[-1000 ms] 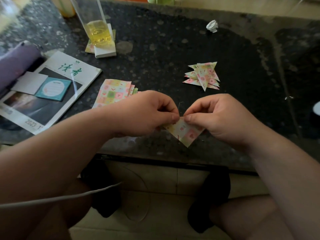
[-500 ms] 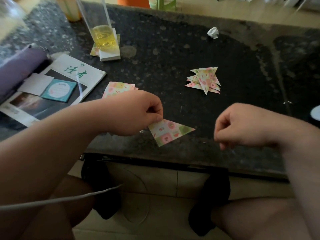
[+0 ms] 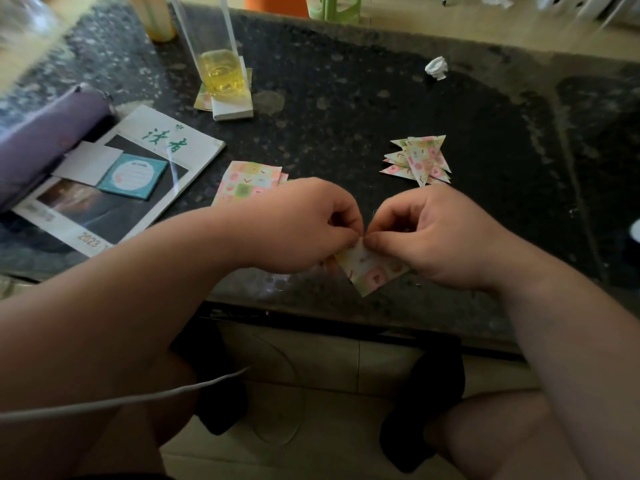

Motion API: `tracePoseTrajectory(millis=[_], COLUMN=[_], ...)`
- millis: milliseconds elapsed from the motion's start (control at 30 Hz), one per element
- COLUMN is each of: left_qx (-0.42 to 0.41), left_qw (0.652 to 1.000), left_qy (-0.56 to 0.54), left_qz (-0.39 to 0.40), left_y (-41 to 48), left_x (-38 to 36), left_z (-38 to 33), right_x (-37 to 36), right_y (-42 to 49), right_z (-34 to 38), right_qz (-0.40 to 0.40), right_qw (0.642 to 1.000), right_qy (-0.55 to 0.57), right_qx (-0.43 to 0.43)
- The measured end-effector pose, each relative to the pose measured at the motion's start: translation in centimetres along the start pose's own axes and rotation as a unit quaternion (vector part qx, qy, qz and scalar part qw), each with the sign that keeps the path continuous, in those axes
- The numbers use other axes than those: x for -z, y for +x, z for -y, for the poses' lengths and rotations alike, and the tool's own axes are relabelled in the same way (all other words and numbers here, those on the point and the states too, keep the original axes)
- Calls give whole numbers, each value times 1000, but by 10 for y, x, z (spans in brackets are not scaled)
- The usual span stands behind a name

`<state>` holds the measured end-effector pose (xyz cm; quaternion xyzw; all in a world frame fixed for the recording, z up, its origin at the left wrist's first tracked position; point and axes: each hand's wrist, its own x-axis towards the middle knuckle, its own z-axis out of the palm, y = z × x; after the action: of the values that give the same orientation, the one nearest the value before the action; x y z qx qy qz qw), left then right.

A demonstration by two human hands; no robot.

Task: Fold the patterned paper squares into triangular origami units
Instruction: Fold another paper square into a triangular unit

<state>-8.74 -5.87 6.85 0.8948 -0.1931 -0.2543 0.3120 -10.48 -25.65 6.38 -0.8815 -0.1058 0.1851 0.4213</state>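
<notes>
A folded patterned paper triangle [image 3: 369, 270] hangs point-down just above the near edge of the dark stone table [image 3: 346, 116]. My left hand [image 3: 298, 226] pinches its top edge from the left, and my right hand [image 3: 436, 237] pinches the same edge from the right, fingertips almost meeting. A stack of flat patterned squares [image 3: 249, 178] lies just behind my left hand, partly hidden by it. A pile of several finished triangular units [image 3: 420, 159] lies behind my right hand.
A magazine [image 3: 138, 174] with cards on it and a purple case [image 3: 45, 140] lie at the left. A tall glass of yellow liquid [image 3: 221, 71] stands on a white block at the back. A crumpled white paper ball [image 3: 437, 67] lies far right. My knees are below the table edge.
Half a second ago only my left hand held the triangle, lying sideways, and my right hand was off to the right. Now my right hand has come back and pinches the paper, turned point-down.
</notes>
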Motion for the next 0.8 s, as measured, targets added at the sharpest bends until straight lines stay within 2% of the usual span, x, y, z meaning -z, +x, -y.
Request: tracePoseTrajectory(millis=[167, 267, 333, 433, 500, 567, 700, 800], left_qx=[11, 41, 69, 94, 99, 90, 68, 73], left_qw=[999, 998, 997, 989, 966, 940, 922, 931], left_qy=[5, 49, 40, -76, -227, -323, -365, -338], left_qz=[35, 16, -17, -82, -73, -55, -112, -115], left_y=[-6, -7, -7, -6, -6, -2, 5, 6], left_x=[15, 26, 30, 23, 11, -1, -13, -12], left_z=[2, 13, 22, 24, 15, 9, 4, 7], right_x=[12, 25, 33, 31, 20, 9, 1, 2], right_y=[-4, -7, -8, -8, -6, -4, -3, -4], right_z=[3, 0, -4, -6, -5, -2, 1, -2], right_qz=[-7, -42, -87, -140, -147, -151, -109, -42], right_qw=[999, 998, 995, 984, 972, 963, 967, 979], right_qy=[-32, -27, -2, 93, 163, 206, 209, 170], right_qx=[-11, -31, -45, -62, -79, -86, -93, -108])
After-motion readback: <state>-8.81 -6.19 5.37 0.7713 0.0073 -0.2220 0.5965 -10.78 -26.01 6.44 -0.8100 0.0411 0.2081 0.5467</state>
